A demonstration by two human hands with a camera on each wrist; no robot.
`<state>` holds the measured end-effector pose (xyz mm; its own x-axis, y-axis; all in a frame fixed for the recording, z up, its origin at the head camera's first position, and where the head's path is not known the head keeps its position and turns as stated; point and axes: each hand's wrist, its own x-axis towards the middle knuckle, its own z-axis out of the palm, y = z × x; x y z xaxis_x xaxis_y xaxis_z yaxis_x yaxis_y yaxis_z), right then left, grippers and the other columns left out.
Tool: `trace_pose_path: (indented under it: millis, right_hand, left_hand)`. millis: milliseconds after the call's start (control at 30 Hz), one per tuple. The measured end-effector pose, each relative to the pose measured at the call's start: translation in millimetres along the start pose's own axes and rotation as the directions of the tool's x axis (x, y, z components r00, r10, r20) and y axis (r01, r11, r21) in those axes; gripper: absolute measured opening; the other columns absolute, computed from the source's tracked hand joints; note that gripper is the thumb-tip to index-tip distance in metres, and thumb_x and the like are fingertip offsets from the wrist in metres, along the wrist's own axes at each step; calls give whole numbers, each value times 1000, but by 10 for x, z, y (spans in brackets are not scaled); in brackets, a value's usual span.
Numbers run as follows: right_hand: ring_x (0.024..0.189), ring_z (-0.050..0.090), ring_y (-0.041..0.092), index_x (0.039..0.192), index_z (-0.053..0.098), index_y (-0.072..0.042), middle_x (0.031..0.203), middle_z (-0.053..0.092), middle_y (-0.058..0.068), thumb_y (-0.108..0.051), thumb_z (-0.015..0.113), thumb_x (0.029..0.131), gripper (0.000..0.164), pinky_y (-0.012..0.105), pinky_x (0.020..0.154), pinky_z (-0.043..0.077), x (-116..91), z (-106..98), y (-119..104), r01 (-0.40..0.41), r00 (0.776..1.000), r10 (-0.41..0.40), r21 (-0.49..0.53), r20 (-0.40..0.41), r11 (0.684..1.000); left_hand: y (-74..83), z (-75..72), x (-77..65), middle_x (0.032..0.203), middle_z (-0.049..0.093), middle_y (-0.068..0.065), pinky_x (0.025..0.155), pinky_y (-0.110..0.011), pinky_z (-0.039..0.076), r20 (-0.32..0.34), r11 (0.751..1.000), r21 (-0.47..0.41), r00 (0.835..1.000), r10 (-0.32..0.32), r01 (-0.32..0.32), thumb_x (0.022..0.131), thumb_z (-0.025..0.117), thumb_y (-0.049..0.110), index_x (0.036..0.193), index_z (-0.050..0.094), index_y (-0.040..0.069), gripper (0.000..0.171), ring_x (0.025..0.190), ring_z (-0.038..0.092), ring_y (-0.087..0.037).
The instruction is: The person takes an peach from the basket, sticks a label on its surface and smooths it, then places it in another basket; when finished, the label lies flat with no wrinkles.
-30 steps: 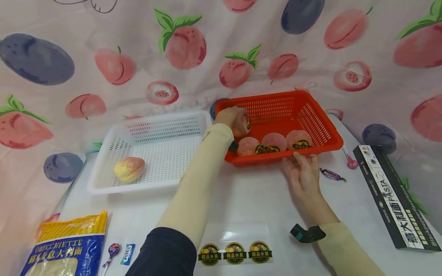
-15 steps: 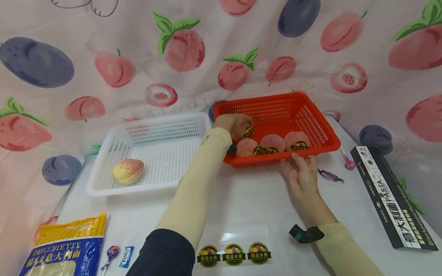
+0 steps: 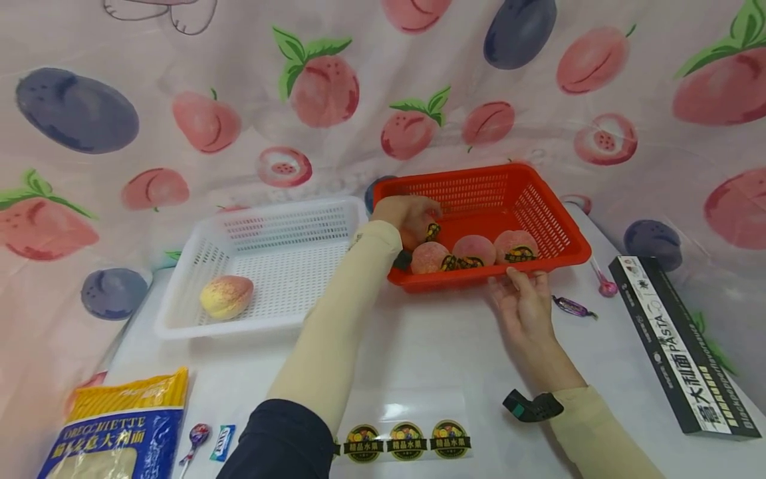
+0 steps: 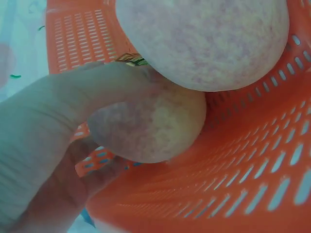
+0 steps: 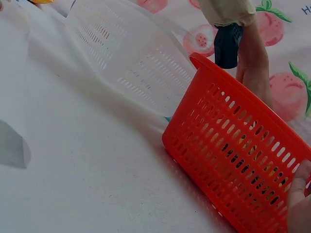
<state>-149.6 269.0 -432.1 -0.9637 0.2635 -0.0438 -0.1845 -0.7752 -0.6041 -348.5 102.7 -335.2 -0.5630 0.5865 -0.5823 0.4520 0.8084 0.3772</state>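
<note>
At the left end of the red basket (image 3: 467, 218), my left hand (image 3: 409, 216) holds a peach (image 3: 415, 237) with a black and gold label. The left wrist view shows the thumb side lying over this peach (image 4: 160, 128) and fingers beside it; a second peach (image 4: 209, 39) partly covers it. Along the basket's front lie more labelled peaches, among them a middle one (image 3: 473, 247) and a right one (image 3: 514, 245). My right hand (image 3: 526, 306) grips the basket's front rim, thumb near the top edge; its other fingers are partly hidden.
The white basket (image 3: 287, 322) at left holds one yellow-pink peach (image 3: 227, 297). A sheet of round stickers (image 3: 407, 441) lies in front. Around are a pasta bag (image 3: 120, 426), a lollipop (image 3: 198, 436), a small packet (image 3: 223, 442), a purple candy (image 3: 573, 306) and a pasta box (image 3: 682, 346).
My left hand and the labelled peach have moved down into the left end of the red basket. The right hand stays at the front rim.
</note>
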Motion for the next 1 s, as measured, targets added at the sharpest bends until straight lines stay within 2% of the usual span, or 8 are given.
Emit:
trace_pose_path:
  millis: [33,133,300,433,633,733,833,1000]
  right_hand:
    - [134,23,24,137,17,-24,147,16,6,-4,48,89,60,33,93,44,-1,4,4,-3,1000,3,-1,-4,1000]
    - [130,27,22,136,20,-24,145,19,4,-5,50,88,60,33,94,43,-2,8,14,-18,999,18,4,-34,1000]
    - [119,33,20,135,23,-24,142,20,1,-5,53,86,60,33,95,42,-3,14,9,-36,996,37,18,-75,999]
    - [110,39,19,134,24,-24,140,22,1,-4,54,86,59,32,91,44,3,11,-8,-36,996,40,43,-85,998]
    - [104,43,18,131,25,-23,133,29,1,-5,53,86,56,30,87,47,-2,-9,0,-33,996,37,40,-87,999]
    - [101,42,17,130,26,-23,136,27,1,-4,53,86,55,28,83,47,-6,1,15,-35,996,38,45,-78,998]
    - [98,41,17,130,27,-23,139,25,0,-4,54,86,55,27,77,45,-10,15,26,-37,997,40,49,-70,998]
    - [93,40,17,126,29,-21,130,31,0,-4,56,84,53,28,73,41,-11,29,45,-32,996,37,63,-76,997]
  left_hand:
    - [-14,-1,-17,126,34,6,70,-21,42,-96,985,170,995,36,-19,76,59,13,128,35,33,61,104,34,-12]
    - [-56,-16,-40,129,35,7,82,-27,40,-135,981,194,990,47,-20,77,56,19,129,36,32,56,109,35,-13]
    - [-155,-36,-127,134,37,4,99,-35,34,-232,954,288,962,147,-76,82,53,28,128,42,25,47,120,34,-15]
    - [-257,-9,-225,135,38,1,102,-37,31,-316,937,342,930,187,-72,83,52,30,126,43,24,44,126,32,-17]
    - [-425,132,-339,126,44,-1,91,-40,41,-431,920,388,872,231,-52,83,50,33,123,47,23,41,107,46,-20]
    - [-477,217,-413,127,43,0,90,-43,41,-484,917,398,843,233,-25,83,51,37,124,47,24,43,109,45,-20]
    - [-496,293,-502,133,39,0,95,-47,35,-503,920,391,838,213,1,82,48,49,128,43,26,51,119,39,-21]
    - [-459,384,-704,143,28,1,103,-49,24,-508,929,370,840,191,12,80,40,64,135,33,31,64,131,26,-21]
